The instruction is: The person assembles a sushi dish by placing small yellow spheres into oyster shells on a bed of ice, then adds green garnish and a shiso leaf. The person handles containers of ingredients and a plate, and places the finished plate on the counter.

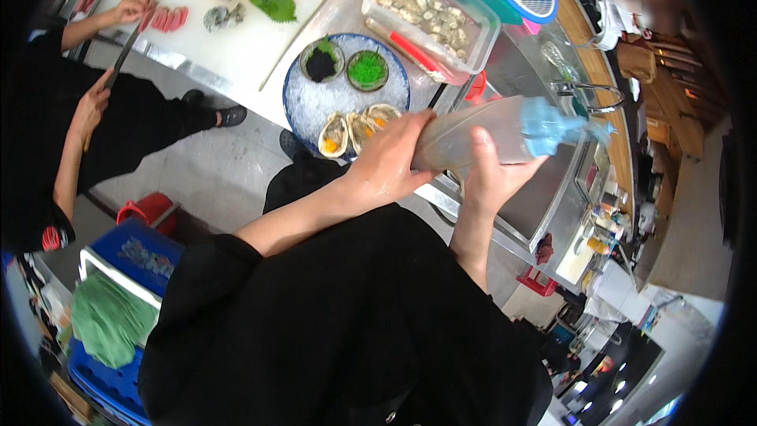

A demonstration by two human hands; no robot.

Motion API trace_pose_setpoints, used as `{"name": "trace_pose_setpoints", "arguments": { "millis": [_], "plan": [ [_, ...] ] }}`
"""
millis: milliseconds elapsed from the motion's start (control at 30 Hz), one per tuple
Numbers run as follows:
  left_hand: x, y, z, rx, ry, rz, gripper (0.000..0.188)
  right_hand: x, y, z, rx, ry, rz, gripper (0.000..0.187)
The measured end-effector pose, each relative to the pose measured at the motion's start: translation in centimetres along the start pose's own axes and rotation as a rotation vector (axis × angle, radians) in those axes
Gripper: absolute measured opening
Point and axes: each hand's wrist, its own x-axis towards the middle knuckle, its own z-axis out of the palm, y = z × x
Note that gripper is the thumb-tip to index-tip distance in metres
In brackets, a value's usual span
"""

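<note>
Both my hands are wrapped round a translucent squeeze bottle [457,130] with a light blue cap, tilted nearly on its side above the sink's edge. My left hand [390,154] grips its base, while my right hand [497,170] holds it closer to the cap. Just beyond my left hand lies a round blue-rimmed plate [288,102] of crushed ice [303,102]. On the ice, several opened oysters [333,138] with orange-yellow topping sit at the near side, partly hidden by my left hand. A small bowl of black roe [320,65] and one of green roe [367,69] stand behind them.
A clear tub of shucked oysters [426,16] stands behind the plate, near a blue colander [544,0]. The metal sink [536,197] is at right. On the left, a co-worker's hands [95,102] hold a long knife [122,55] by sliced fish [168,19] on a white board [236,63].
</note>
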Motion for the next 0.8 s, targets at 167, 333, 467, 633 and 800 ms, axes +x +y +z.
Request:
{"name": "trace_pose_setpoints", "arguments": {
  "millis": [167, 333, 467, 633, 800],
  "plan": [
    [-7.5, -1.8, -1.5, 0.063, -0.38, -0.073, 0.053, -1.3, 4.2, -6.3, -0.462, -0.662, 0.121, 0.08],
    [-16.8, -7.3, -4.2, 0.212, -0.269, -0.689, 0.037, -0.6, 9.7, -9.0, -0.653, -1.08, 0.155, 0.074],
    [-29.7, -15.7, -1.3, 0.498, -0.079, -1.02, 0.039, 1.5, 11.5, -8.6, -0.8, -1.256, 0.036, 0.068],
    [-50.5, -21.6, 7.8, 0.443, 0.104, -1.488, 0.044, 4.5, 10.9, -6.5, -1.199, -1.444, -0.135, 0.065],
    [-57.0, -16.3, 11.8, 0.218, 0.012, -1.742, 0.043, 6.2, 8.2, -1.9, -1.502, -1.564, -0.31, 0.059]
  ]
}}
